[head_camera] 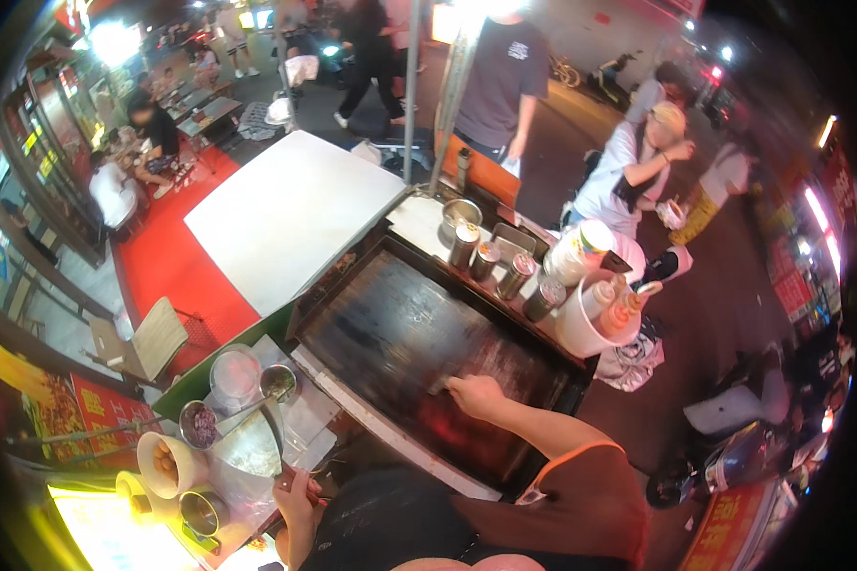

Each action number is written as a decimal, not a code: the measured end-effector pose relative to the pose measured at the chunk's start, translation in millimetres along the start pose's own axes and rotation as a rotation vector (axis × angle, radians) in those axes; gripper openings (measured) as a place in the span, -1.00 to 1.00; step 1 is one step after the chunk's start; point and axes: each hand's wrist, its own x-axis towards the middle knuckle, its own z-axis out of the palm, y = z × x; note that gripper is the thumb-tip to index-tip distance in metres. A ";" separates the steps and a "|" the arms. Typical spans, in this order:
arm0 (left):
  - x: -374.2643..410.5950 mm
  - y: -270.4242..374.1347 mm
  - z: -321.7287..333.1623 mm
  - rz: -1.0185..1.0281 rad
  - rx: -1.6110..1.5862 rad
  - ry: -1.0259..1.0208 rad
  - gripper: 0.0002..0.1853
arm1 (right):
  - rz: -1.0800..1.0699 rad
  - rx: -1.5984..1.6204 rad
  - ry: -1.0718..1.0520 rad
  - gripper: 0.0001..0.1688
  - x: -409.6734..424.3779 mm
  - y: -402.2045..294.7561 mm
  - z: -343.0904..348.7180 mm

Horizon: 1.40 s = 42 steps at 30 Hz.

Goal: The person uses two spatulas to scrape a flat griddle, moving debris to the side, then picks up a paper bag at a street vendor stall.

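Observation:
My left hand (298,492) is closed around the wooden handle of a wide metal blade, which looks like a large knife or a scraper (253,446), held over the side counter at the lower left. My right hand (475,396) reaches over the dark flat griddle (400,321), its fingers closed on a small pale thing (439,386) at the griddle's surface; what it is cannot be told. The griddle plate bears streaks and nothing else that I can make out.
Metal shakers (464,245), a metal bowl (461,214) and a white tub (578,328) of squeeze bottles line the griddle's far side. Left stand a bowl of chopped purple food (198,424), a tub of eggs (163,457) and a metal cup (203,512). People stand beyond the stall.

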 end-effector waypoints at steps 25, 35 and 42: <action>6.4 23.9 -23.6 0.078 0.130 -0.056 -0.89 | -0.213 0.472 0.363 -0.68 143.1 -121.6 -12.9; 29.8 19.7 72.4 -0.092 0.275 -0.558 -0.84 | 0.588 0.157 0.173 -0.64 -180.4 30.5 -7.6; 20.3 19.6 62.6 -0.135 0.301 -0.459 -0.80 | 0.418 0.101 0.161 -0.78 -186.8 48.3 -7.8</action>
